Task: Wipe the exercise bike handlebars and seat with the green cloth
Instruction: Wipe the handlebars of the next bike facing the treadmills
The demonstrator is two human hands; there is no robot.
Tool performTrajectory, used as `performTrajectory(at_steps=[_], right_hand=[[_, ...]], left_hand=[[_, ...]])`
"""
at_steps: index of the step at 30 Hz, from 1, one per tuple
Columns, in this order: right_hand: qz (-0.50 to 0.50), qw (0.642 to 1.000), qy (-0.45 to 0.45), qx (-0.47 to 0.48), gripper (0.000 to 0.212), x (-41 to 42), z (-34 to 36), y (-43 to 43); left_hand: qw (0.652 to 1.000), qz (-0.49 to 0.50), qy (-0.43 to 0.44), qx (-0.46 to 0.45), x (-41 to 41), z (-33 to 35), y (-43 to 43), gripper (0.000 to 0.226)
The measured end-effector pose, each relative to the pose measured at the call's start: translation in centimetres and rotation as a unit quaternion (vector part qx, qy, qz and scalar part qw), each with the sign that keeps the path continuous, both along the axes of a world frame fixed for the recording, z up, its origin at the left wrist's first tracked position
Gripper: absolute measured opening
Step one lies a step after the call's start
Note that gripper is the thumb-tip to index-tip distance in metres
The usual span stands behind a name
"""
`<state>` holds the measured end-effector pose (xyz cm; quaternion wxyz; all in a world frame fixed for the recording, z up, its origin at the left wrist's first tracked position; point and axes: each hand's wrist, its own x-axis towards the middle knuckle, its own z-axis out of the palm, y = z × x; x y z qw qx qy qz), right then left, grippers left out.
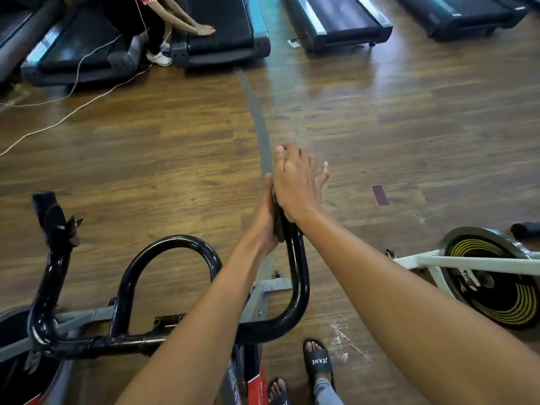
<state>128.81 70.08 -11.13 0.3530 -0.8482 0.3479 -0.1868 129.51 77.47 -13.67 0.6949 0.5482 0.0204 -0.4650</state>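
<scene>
The bike's black handlebars (301,276) curve across the lower middle, with a loop in the centre and a left horn wrapped in torn black tape. A dark green cloth (279,220) shows only as a thin strip at the tip of the right horn, pressed between my two hands. My left hand (264,220) lies flat against the cloth's left side. My right hand (296,179) covers the right side and top, its fingers mostly straight and slightly spread. The seat is out of view.
Another person crouches at the far left by a row of treadmills (222,33), a hand on one belt. White cables (73,92) trail across the wooden floor. A second bike's white frame and flywheel (491,276) stand at the right. My sandalled feet (317,361) are below.
</scene>
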Motion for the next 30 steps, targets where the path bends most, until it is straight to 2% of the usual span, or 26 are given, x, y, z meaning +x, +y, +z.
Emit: performTrajectory(at_steps=[3,7,10,14,17,20,22,27,30], right_hand=[[0.026,0.998,0.059,0.017,0.04,0.2,0.5,-0.5],[0.042,0.992,0.111,-0.037,0.038,0.2,0.9,-0.6],[0.044,0.988,0.146,-0.036,0.04,0.2,1.1,-0.9],[0.043,0.987,0.156,0.006,0.043,0.1,1.4,-0.9],[0.034,0.988,0.15,-0.01,0.043,0.2,1.3,-0.8],[0.028,0.988,0.147,-0.031,0.041,0.3,1.0,-0.8],[0.029,0.988,0.147,-0.032,0.039,0.4,0.8,-0.8],[0.028,0.99,0.138,0.022,0.041,1.0,1.1,-0.9],[0.024,0.989,0.133,0.059,0.042,0.8,1.4,-0.7]], left_hand=[[1.0,-0.016,0.015,-0.006,0.0,0.3,-0.1,0.063],[0.999,0.021,-0.017,-0.042,2.5,2.4,-1.9,0.064],[0.999,0.028,-0.008,-0.024,0.6,1.0,-1.3,0.069],[0.999,0.031,-0.035,-0.022,-0.2,0.1,-0.3,0.072],[0.998,0.037,-0.045,-0.028,1.6,2.0,-1.5,0.075],[0.998,0.042,-0.013,-0.042,1.5,1.3,-1.8,0.07],[0.999,0.038,0.026,-0.013,0.0,0.3,-0.9,0.068],[0.973,-0.006,0.207,0.102,-4.8,-1.6,1.9,0.075],[0.966,-0.074,0.204,0.144,-6.2,-2.0,3.5,0.055]])
